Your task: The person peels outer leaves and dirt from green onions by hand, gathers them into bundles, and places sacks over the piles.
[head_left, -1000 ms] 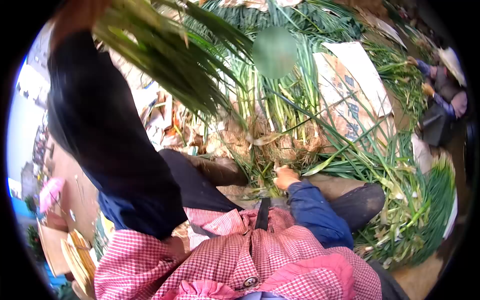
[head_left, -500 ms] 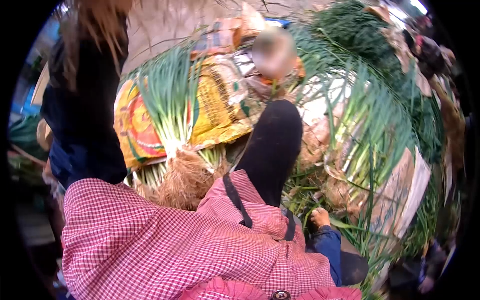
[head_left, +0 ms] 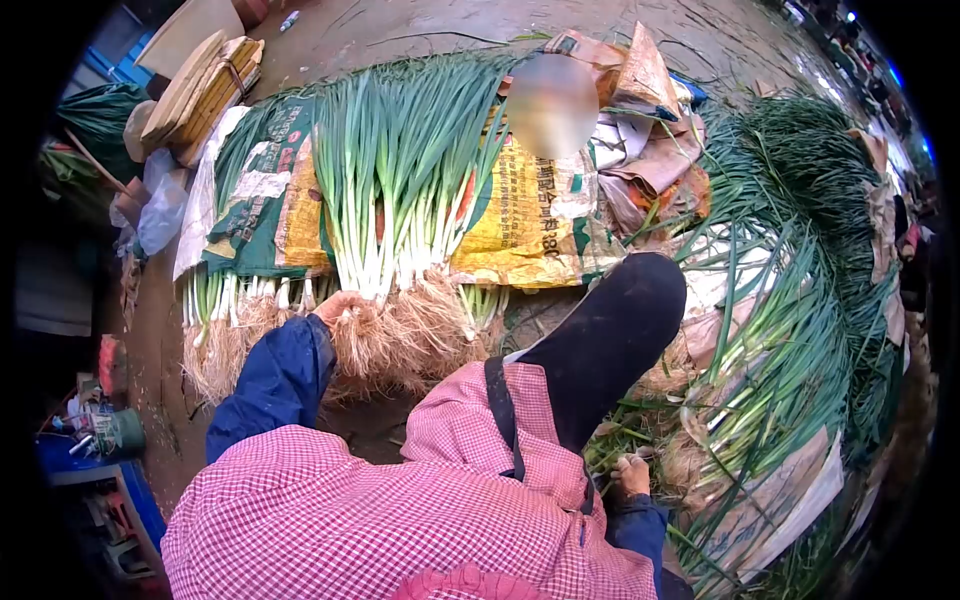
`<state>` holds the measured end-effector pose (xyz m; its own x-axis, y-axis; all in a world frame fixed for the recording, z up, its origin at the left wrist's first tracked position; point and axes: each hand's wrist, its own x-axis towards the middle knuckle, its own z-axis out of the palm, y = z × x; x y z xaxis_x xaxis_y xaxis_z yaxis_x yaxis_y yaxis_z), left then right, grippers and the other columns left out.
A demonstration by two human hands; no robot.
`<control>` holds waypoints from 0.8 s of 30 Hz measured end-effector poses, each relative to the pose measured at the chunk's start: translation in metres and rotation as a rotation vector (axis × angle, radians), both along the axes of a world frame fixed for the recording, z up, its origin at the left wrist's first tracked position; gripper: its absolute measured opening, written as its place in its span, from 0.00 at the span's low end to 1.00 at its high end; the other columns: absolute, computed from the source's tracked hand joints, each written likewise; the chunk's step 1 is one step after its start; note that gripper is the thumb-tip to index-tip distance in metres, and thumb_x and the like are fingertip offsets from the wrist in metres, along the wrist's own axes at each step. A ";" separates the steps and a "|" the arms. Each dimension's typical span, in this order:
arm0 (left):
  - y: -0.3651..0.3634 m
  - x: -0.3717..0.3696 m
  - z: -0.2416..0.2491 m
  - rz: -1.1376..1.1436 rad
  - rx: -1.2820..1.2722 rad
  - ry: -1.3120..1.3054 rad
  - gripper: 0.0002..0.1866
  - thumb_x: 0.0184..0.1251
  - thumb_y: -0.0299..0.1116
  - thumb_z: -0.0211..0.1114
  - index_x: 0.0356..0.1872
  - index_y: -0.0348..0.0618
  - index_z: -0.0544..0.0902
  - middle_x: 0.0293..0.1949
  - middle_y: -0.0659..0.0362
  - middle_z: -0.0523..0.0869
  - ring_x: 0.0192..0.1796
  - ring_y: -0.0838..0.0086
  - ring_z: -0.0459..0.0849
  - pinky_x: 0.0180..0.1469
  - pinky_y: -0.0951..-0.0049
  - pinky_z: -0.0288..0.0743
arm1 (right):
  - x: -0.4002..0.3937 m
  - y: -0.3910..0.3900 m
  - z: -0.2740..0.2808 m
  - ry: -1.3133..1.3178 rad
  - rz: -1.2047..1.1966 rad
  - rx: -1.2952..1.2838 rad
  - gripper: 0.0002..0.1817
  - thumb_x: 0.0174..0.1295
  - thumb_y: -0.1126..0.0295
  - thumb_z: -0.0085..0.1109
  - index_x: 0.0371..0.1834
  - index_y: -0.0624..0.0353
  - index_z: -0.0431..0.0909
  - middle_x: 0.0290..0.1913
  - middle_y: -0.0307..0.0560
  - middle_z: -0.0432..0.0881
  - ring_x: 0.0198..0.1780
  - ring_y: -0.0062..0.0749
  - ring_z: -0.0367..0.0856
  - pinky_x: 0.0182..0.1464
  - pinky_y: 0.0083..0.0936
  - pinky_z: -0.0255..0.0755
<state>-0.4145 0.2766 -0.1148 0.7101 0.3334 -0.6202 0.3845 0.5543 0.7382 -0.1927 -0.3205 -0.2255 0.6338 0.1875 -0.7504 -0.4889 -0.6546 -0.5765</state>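
Observation:
My left hand (head_left: 338, 307) is closed at the root end of a bunch of green onions (head_left: 365, 215), partly hidden by the roots. The bunch lies on printed sacks, its long green leaves pointing away from me and its brown roots (head_left: 405, 330) hanging over the near edge. Low on the right, my right hand (head_left: 632, 475) is beside loose leaf scraps (head_left: 612, 445), its fingers curled. What it may hold is hidden. Under the bunch lies a yellow sack (head_left: 530, 215), and to its left a green printed sack (head_left: 262, 215).
More green onions (head_left: 765, 360) lie loose at the right, with a dark green heap (head_left: 820, 180) behind them. My bent knee (head_left: 625, 310) is between the two piles. Folded cardboard (head_left: 205, 90) stands at the far left. A blue crate (head_left: 110, 500) is at the lower left.
My left hand has come down from high on the left, where roots hung, to the onions on the sack. The onions there now spread wider. My view has shifted; my right hand stays low.

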 end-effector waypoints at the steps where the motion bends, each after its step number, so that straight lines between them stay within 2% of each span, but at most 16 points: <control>1: 0.006 -0.003 -0.009 0.019 -0.273 -0.112 0.17 0.57 0.39 0.61 0.42 0.35 0.80 0.35 0.55 0.83 0.35 0.72 0.82 0.42 0.70 0.77 | -0.002 -0.005 -0.004 -0.007 0.040 0.014 0.11 0.63 0.67 0.47 0.41 0.63 0.72 0.29 0.41 0.78 0.22 0.22 0.75 0.23 0.18 0.66; 2: 0.014 -0.006 -0.016 0.049 -0.207 0.026 0.19 0.56 0.40 0.62 0.45 0.36 0.79 0.39 0.53 0.83 0.37 0.71 0.83 0.43 0.68 0.80 | -0.004 -0.001 0.005 -0.002 0.037 0.019 0.11 0.63 0.67 0.47 0.41 0.63 0.72 0.29 0.41 0.78 0.22 0.22 0.75 0.23 0.18 0.66; 3: 0.022 -0.008 -0.021 -0.046 -0.044 0.067 0.19 0.57 0.40 0.62 0.46 0.38 0.79 0.39 0.58 0.83 0.39 0.73 0.81 0.45 0.69 0.76 | -0.001 0.005 0.015 0.024 0.000 0.020 0.11 0.62 0.68 0.47 0.41 0.63 0.72 0.28 0.41 0.78 0.22 0.22 0.75 0.23 0.18 0.66; 5: 0.025 -0.010 -0.015 -0.196 0.294 0.238 0.21 0.53 0.38 0.64 0.46 0.36 0.78 0.40 0.55 0.83 0.41 0.70 0.81 0.46 0.69 0.75 | 0.005 0.023 0.041 0.043 -0.012 0.024 0.11 0.62 0.68 0.47 0.40 0.64 0.73 0.28 0.42 0.79 0.21 0.23 0.75 0.22 0.18 0.65; 10: 0.042 0.003 0.033 -0.494 1.232 0.718 0.27 0.44 0.36 0.70 0.46 0.32 0.75 0.41 0.49 0.81 0.45 0.62 0.80 0.49 0.67 0.72 | 0.033 0.021 0.064 -0.331 -0.037 0.048 0.11 0.58 0.68 0.51 0.39 0.61 0.78 0.34 0.52 0.81 0.37 0.38 0.79 0.41 0.30 0.70; 12: -0.001 0.063 0.094 -0.431 1.481 0.775 0.32 0.44 0.36 0.70 0.52 0.32 0.71 0.46 0.47 0.78 0.51 0.60 0.77 0.52 0.65 0.70 | 0.072 0.016 0.083 -0.699 -0.118 -0.056 0.12 0.57 0.69 0.51 0.42 0.61 0.78 0.37 0.54 0.81 0.41 0.42 0.79 0.45 0.34 0.71; 13: 0.031 0.068 0.079 -0.420 1.545 0.424 0.34 0.47 0.38 0.69 0.55 0.33 0.68 0.49 0.48 0.75 0.49 0.61 0.76 0.50 0.66 0.71 | 0.093 0.011 0.089 -0.922 -0.136 -0.147 0.13 0.56 0.70 0.50 0.44 0.60 0.77 0.39 0.54 0.80 0.41 0.43 0.79 0.45 0.35 0.71; 14: 0.001 0.107 0.102 -0.341 1.379 0.250 0.33 0.50 0.38 0.67 0.58 0.35 0.67 0.50 0.51 0.74 0.46 0.65 0.76 0.47 0.68 0.72 | 0.120 0.000 0.080 -0.992 -0.205 -0.208 0.15 0.56 0.70 0.51 0.46 0.60 0.75 0.41 0.54 0.78 0.41 0.44 0.78 0.45 0.35 0.72; 16: -0.123 0.200 0.179 -0.434 1.302 0.086 0.28 0.57 0.35 0.64 0.59 0.38 0.67 0.51 0.54 0.74 0.41 0.73 0.77 0.43 0.72 0.73 | 0.159 -0.013 0.072 -1.111 -0.258 -0.398 0.18 0.56 0.69 0.52 0.50 0.61 0.70 0.43 0.54 0.76 0.40 0.44 0.78 0.42 0.35 0.73; 17: -0.166 0.232 0.187 -0.470 1.271 -0.109 0.25 0.58 0.32 0.63 0.56 0.39 0.69 0.49 0.55 0.75 0.39 0.74 0.78 0.42 0.74 0.73 | 0.168 -0.016 0.073 -1.153 -0.241 -0.527 0.20 0.56 0.68 0.53 0.52 0.62 0.67 0.44 0.55 0.74 0.40 0.43 0.78 0.41 0.34 0.74; 18: -0.212 0.259 0.196 -0.552 1.205 -0.261 0.22 0.57 0.30 0.63 0.53 0.38 0.70 0.46 0.56 0.77 0.37 0.76 0.78 0.42 0.75 0.73 | 0.171 -0.015 0.071 -0.534 -0.160 -0.621 0.23 0.59 0.65 0.51 0.55 0.66 0.63 0.41 0.55 0.77 0.40 0.42 0.78 0.40 0.34 0.74; 20: -0.266 0.295 0.174 -0.834 0.869 -0.452 0.20 0.57 0.27 0.64 0.51 0.40 0.72 0.42 0.61 0.77 0.39 0.80 0.76 0.43 0.78 0.72 | 0.132 -0.010 0.072 -0.287 -0.003 -0.578 0.31 0.61 0.57 0.49 0.60 0.70 0.57 0.39 0.56 0.79 0.40 0.42 0.80 0.44 0.35 0.73; 21: -0.289 0.310 0.146 -0.985 0.837 -0.576 0.19 0.58 0.31 0.65 0.49 0.41 0.72 0.36 0.61 0.77 0.35 0.79 0.77 0.38 0.80 0.71 | 0.112 -0.008 0.073 -0.168 0.080 -0.551 0.35 0.63 0.53 0.47 0.63 0.71 0.55 0.38 0.56 0.80 0.40 0.42 0.80 0.47 0.35 0.73; 22: -0.317 0.319 0.128 -1.123 0.599 -0.444 0.16 0.58 0.30 0.65 0.45 0.39 0.72 0.34 0.62 0.76 0.34 0.82 0.75 0.38 0.79 0.71 | 0.101 -0.013 0.080 -0.017 0.246 -0.463 0.35 0.62 0.51 0.48 0.62 0.69 0.59 0.38 0.55 0.80 0.41 0.43 0.80 0.48 0.37 0.71; 23: -0.343 0.324 0.095 -1.093 0.187 -0.396 0.12 0.58 0.27 0.63 0.41 0.40 0.71 0.31 0.64 0.73 0.32 0.84 0.71 0.36 0.81 0.70 | 0.085 -0.023 0.067 -0.244 0.270 -0.498 0.27 0.62 0.51 0.48 0.51 0.65 0.71 0.37 0.56 0.81 0.41 0.43 0.80 0.44 0.37 0.71; 24: -0.366 0.329 0.057 -1.202 0.331 -0.480 0.09 0.59 0.25 0.61 0.37 0.41 0.70 0.28 0.66 0.70 0.29 0.86 0.68 0.33 0.83 0.68 | 0.088 -0.024 0.077 -0.318 0.121 -0.524 0.24 0.60 0.49 0.50 0.45 0.60 0.74 0.35 0.54 0.80 0.37 0.43 0.80 0.39 0.36 0.71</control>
